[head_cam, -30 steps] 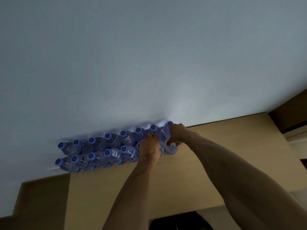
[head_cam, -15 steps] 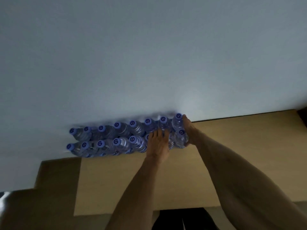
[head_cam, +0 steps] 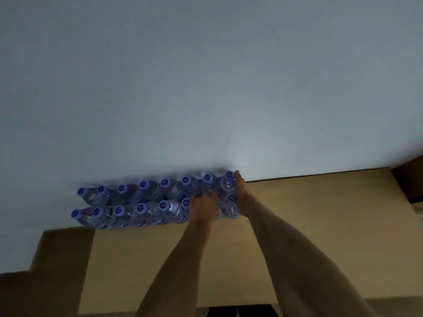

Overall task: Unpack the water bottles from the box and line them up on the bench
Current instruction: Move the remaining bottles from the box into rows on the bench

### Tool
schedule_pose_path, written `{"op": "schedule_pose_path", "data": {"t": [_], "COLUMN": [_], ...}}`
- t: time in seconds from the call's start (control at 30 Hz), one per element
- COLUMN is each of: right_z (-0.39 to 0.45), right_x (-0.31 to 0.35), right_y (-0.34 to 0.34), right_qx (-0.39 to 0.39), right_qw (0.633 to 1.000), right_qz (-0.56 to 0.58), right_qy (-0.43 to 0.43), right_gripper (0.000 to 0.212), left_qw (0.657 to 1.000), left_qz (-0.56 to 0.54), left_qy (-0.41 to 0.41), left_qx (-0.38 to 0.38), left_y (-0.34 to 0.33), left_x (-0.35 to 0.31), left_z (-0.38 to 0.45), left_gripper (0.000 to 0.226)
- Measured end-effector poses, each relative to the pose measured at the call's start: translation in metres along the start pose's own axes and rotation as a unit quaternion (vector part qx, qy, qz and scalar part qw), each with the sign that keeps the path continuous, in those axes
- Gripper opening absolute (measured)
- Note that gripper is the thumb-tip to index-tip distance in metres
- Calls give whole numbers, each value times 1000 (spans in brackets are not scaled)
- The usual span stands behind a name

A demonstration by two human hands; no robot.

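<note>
- Water bottles (head_cam: 146, 203) with blue caps stand in two rows on the tan counter (head_cam: 320, 213), against a pale wall (head_cam: 206, 88).
- The left hand (head_cam: 203, 208) rests flat on the near row, fingers straight.
- The right hand (head_cam: 240, 191) presses flat against the rows' right end.

Pretty dim overall, bluish cast everywhere; the brightest patch is a soft glow on the wall (head_cam: 229, 143) just above the water bottles (head_cam: 164, 202); the wall darkens toward the top corners; bottle tops smear into the wall, so there's motion blur there; the bench (head_cam: 320, 213) edge tilts and bows, typical wide-angle warp; everything's soft and low-contrast.
</note>
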State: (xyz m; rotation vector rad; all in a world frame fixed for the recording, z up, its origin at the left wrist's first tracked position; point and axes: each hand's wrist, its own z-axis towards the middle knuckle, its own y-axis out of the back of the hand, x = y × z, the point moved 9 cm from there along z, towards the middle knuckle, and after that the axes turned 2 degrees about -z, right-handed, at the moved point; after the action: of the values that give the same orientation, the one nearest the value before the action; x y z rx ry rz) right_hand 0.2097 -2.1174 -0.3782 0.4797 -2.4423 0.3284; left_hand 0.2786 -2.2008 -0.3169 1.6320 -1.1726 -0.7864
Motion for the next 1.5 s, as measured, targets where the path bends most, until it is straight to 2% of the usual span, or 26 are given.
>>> {"op": "schedule_pose_path", "data": {"t": [0.1,0.17,0.23,0.3,0.43,0.5,0.63,0.7,0.77,0.87,0.93,1.1,1.2,1.27,1.33,1.37,1.43,1.5], "right_z": [-6,-6,-12,-22,-43,-50,-46,-48,-46,-41,-41,-65,-79,-80,-81,-81,-75,-60], "right_x": [5,15,29,46,79,88,83,80,73,69,72,88,76,66,68,73,83,73], "right_y": [12,32,49,50,16,3,-3,-6,-6,-1,-7,-44,-79,-95,-98,-90,-46,13], "right_qx": [20,-41,-135,-183,-174,-172,-157,-151,-150,-164,-171,-192,-153,-136,-162,-203,-331,-399], "right_qw": [999,994,970,942,875,848,840,818,797,823,814,715,643,619,631,656,738,833], "right_qz": [7,-60,-169,-233,-361,-396,-423,-435,-455,-442,-461,-546,-586,-605,-585,-549,-425,-273], "right_qy": [32,76,112,159,271,308,302,345,367,318,309,392,469,482,483,476,406,268], "right_gripper": [73,67,64,61,40,35,35,28,27,36,39,30,30,33,23,17,13,28], "left_qw": [1000,1000,997,993,999,998,998,998,998,998,998,998,997,998,999,998,995,993], "left_qz": [10,-12,-53,-75,-2,45,62,56,63,55,51,68,79,61,36,24,-15,-67], "left_qy": [-3,-2,-8,-8,-31,-46,-19,-12,-16,-29,-42,-11,0,-7,-33,-50,-75,-62], "left_qx": [6,-4,-53,-91,-10,16,7,-2,6,23,10,-2,3,13,-3,-23,-61,-81], "left_y": [-2,7,26,43,40,32,14,10,9,6,8,16,10,6,5,8,17,22], "left_x": [-3,-3,-2,1,4,3,2,1,0,0,4,56,91,105,113,115,122,142], "left_z": [-4,-7,-12,-11,4,7,11,16,19,15,10,-3,-8,-8,-11,-14,-17,-18], "left_gripper": [57,67,69,75,108,107,87,85,91,110,114,115,117,120,115,108,93,88]}}
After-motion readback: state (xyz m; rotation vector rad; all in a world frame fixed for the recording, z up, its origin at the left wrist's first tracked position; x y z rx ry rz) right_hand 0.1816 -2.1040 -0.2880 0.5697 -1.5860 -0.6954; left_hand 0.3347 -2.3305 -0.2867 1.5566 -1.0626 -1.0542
